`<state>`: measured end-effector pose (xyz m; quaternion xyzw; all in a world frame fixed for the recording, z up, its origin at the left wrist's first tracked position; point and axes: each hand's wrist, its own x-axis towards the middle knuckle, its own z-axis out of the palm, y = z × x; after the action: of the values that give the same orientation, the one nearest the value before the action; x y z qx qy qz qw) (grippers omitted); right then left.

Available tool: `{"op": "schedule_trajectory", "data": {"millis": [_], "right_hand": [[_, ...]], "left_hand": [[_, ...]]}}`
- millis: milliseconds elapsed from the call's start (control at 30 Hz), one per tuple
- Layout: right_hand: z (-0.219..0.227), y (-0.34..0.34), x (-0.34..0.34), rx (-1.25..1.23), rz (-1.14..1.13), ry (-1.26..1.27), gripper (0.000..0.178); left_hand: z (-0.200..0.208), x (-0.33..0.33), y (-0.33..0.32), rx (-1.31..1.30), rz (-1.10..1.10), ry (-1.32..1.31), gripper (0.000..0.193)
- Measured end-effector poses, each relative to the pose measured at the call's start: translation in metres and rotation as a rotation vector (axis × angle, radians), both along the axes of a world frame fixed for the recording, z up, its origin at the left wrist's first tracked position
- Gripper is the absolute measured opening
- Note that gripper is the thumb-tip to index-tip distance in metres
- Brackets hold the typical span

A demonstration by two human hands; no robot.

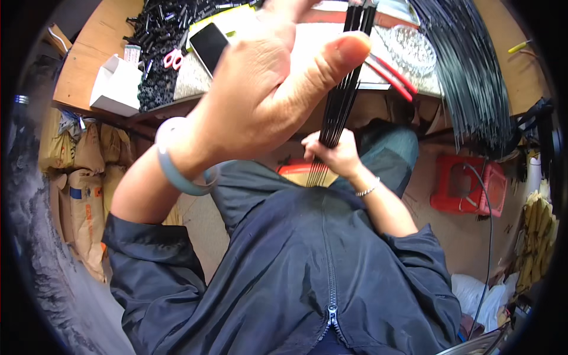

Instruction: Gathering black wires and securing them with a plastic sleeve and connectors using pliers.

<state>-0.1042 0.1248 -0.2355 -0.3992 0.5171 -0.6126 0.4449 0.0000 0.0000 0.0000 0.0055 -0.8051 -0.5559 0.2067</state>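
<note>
Close to the head camera, my left hand (260, 89) is raised with its thumb stretched out beside a bundle of thin black rods (341, 100). Its other fingers reach toward the top edge and are partly smeared and cut off. Lower down, my right hand (338, 155) is wrapped round the lower part of the bundle. The rods stand nearly upright, fanning into thin ends below that fist. Whether the left thumb touches the rods or only passes in front of them, I cannot tell.
The table holds a heap of small black parts (155, 80), scissors (174, 58), a phone (209, 46), a white box (116, 84), red-handled pliers (393, 77) and a clear dish (412, 50). Long black strands (473, 83) overhang the edge. A red stool (455, 183) and paper sacks (87, 207) stand below.
</note>
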Motion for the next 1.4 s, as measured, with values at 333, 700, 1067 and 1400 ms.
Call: {"op": "schedule_trajectory", "data": {"millis": [333,700,1067,1400], "right_hand": [[0.032,-0.005,-0.028,-0.301,0.064,-0.548,0.062],[0.055,-0.006,-0.027,0.122,-0.116,-0.231,0.045],[0.049,-0.021,-0.058,0.163,-0.082,-0.223,0.046],[0.045,-0.018,-0.076,0.16,-0.13,-0.238,0.046]], "left_hand": [[-0.019,-0.003,0.009,0.645,-0.659,-0.162,0.098],[-0.118,-0.117,-0.203,-1.072,0.612,-0.144,0.039],[-0.12,-0.179,-0.265,-0.902,0.566,-0.185,0.025],[-0.109,-0.292,-0.245,-0.504,0.597,-0.122,0.038]]}}
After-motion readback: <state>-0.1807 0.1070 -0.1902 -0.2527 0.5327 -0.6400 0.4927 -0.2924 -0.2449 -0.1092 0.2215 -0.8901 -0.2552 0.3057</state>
